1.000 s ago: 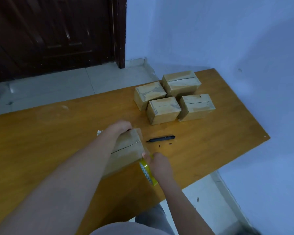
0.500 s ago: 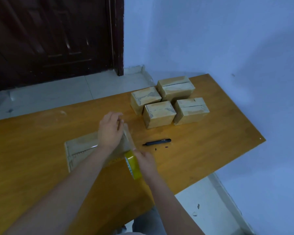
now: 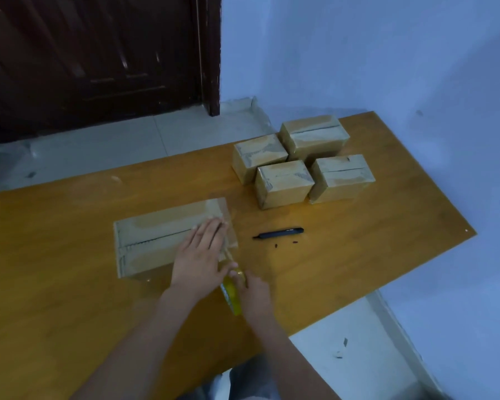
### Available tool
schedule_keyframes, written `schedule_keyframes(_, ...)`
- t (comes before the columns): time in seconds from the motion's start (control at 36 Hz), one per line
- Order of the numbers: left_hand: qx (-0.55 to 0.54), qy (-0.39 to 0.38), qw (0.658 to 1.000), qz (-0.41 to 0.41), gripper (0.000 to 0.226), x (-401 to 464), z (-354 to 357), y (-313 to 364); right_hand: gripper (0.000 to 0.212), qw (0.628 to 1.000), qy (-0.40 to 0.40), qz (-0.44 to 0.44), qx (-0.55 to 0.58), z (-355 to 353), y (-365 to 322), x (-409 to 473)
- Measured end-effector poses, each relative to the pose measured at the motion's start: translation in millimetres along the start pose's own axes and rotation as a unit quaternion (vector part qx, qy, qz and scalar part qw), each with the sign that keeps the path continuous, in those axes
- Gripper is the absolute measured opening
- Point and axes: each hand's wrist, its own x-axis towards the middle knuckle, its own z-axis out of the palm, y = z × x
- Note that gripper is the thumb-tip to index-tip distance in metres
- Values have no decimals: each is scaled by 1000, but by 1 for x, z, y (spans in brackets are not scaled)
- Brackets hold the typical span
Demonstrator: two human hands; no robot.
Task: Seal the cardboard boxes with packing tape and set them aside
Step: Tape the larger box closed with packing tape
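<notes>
The table (image 3: 358,255) was orange-brown wood with a smooth, faintly shiny top. The box (image 3: 156,241) near the left and the four boxes (image 3: 300,166) at the far right were matt tan cardboard, with glossy clear tape over their seams. The tape roll (image 3: 231,295) looked like shiny yellow plastic, the pen (image 3: 280,233) dark plastic, the door (image 3: 93,59) dark polished wood.

**Long box under tape, four boxes grouped apart**

A long brown cardboard box (image 3: 159,239) is lying flat on the bench, its top seam running lengthwise, with clear tape lying over its right end. A yellow-cored tape roll (image 3: 231,294) is standing on edge just beside its near right corner. Four smaller taped boxes (image 3: 302,161) are sitting clustered together farther right, well apart.
</notes>
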Motion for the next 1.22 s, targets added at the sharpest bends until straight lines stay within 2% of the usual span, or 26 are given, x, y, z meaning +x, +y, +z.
schedule_keyframes(0.06,9,-15,1000,-4,87,1,0,-1,59,999,5,-13,47,1,2,-5)
schedule_keyframes(0.08,16,-20,1000,-6,91,2,1,-2,58,996,2,-24,81,1,3,-5)
schedule_keyframes(0.14,30,-34,999,-10,103,5,2,-3,42,990,-11,-40,138,-4,6,-6)
schedule_keyframes(0.19,39,-42,998,-9,109,6,1,-4,32,989,-3,-43,144,-14,11,0)
schedule_keyframes(0.25,42,-39,998,-10,111,6,-1,-3,33,992,65,-59,94,-27,20,16)
schedule_keyframes(0.33,58,-41,997,-21,113,4,-3,-1,38,975,168,-52,-132,-46,38,59)
schedule_keyframes(0.39,54,-32,998,-26,113,5,-4,0,48,960,157,-8,-233,-58,45,84)
schedule_keyframes(0.47,48,-31,998,-26,115,4,-4,1,40,935,110,-15,-337,-69,64,106)
schedule_keyframes(0.56,45,-36,997,-44,120,5,-6,4,28,938,83,-35,-336,-75,80,114)
schedule_keyframes(0.64,43,-41,997,-50,123,6,-7,5,22,950,97,-38,-293,-82,86,111)
schedule_keyframes(0.72,46,-53,996,-50,123,7,-9,5,36,970,111,-137,-168,-89,81,88)
schedule_keyframes(0.75,44,-57,996,-50,123,7,-10,4,37,955,135,-202,-168,-91,77,76)
schedule_keyframes(0.83,45,-65,996,-50,123,7,-12,5,27,874,168,-386,-242,-93,62,49)
schedule_keyframes(0.92,51,-69,995,-49,123,8,-13,7,24,832,162,-456,-270,-86,52,38)
schedule_keyframes(0.97,53,-67,995,-47,121,8,-14,7,24,822,181,-452,-296,-79,48,38)
schedule_keyframes(1.11,49,-48,997,-42,107,6,-15,7,23,845,199,-381,-317,-59,50,48)
schedule_keyframes(1.22,50,-45,997,-43,108,7,-15,7,18,852,209,-369,-308,-51,51,50)
